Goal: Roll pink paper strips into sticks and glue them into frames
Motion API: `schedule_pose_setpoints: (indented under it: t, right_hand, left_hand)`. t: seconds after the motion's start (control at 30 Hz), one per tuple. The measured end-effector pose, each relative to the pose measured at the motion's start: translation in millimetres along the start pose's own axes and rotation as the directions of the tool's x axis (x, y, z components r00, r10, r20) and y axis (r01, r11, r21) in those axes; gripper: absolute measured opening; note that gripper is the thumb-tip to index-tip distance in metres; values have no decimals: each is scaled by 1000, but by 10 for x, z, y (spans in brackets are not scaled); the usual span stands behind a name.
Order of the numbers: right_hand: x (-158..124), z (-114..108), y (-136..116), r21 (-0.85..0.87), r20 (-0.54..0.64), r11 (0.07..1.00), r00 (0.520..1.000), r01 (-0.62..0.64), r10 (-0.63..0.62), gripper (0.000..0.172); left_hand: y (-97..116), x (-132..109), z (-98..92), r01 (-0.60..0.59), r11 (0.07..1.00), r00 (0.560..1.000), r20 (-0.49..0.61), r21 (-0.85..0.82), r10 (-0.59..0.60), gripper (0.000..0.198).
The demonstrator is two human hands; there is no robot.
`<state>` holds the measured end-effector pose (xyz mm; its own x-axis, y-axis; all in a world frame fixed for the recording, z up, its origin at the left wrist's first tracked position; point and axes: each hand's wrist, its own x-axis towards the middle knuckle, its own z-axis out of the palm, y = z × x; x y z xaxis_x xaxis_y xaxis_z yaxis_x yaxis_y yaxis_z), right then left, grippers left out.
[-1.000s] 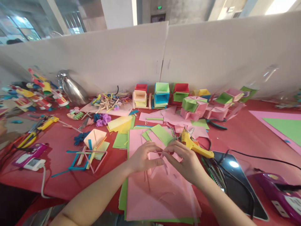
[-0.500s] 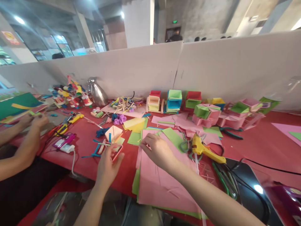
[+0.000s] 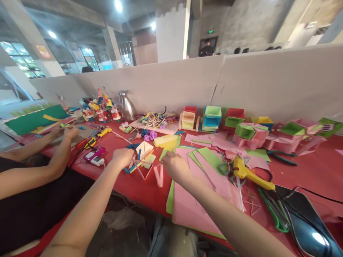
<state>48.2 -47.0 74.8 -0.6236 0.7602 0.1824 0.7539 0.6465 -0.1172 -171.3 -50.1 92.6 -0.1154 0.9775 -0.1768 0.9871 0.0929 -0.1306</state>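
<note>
Snagging strips: our left hand (image 3: 123, 158) is at the near edge of a small cluster on the red bench (image 3: 150, 194); we judge that a curled finger could catch the thin pink bent paper strip (image 3: 144, 178) and drag the narrow blue paper strip (image 3: 139, 154) with it.
Peach box: the pale peach folded paper box (image 3: 145, 149) is just beside that hand, and we think a careless knuckle could dent its thin walls.
Pink V: the pink V-shaped folded paper strip (image 3: 160, 182) shows just below our right hand (image 3: 164, 160), between cluster and stack; being light, it could crease or skid under a stray brush.
Paper stack: our right forearm (image 3: 219, 211) crosses over the stack of flat pink and green paper sheets (image 3: 184, 210); leaning on it could shift the pile.
Glue gun: the yellow pistol-shaped plastic glue gun (image 3: 239, 167) rests near that forearm; a sideways swing could knock it.
Left hand: back upward, fingers curled out of sight; we cannot tell what, if anything, it pinches.
Right hand: fingers bent downward, tips hidden; we cannot tell whether they pinch the V.
</note>
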Motion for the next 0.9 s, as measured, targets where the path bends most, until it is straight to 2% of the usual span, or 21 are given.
schedule_pose_setpoints:
  t: [0.07,0.17,0.23,0.33,0.57,0.73,0.9]
  right_hand:
    - [-14,18,21,11,1,1000,1000,1,-1,25]
    - [-28,49,36,44,-8,999,1000,-7,7,26]
    - [-40,67,37,74,-11,997,1000,-14,15,27]
    - [-67,85,38,128,-12,991,999,-36,38,27]
    - [-69,35,65,220,-19,975,999,-31,36,17]
    - [-44,-132,30,176,-4,984,1000,-10,11,15]
    - [-28,-243,-24,89,36,996,999,-4,1,18]
  left_hand:
    - [4,59,87,-8,1000,996,88,2,8,21]
    - [15,82,187,-10,1000,990,142,-11,12,32]
    - [19,79,217,-11,1000,990,140,-28,15,32]
    - [29,57,212,-14,999,996,88,-53,18,20]
    - [104,-171,-27,-116,993,988,-107,-35,112,13]
    - [152,-311,-232,-204,979,971,-129,7,203,10]
    - [230,-320,-274,-285,959,951,-125,8,283,9]
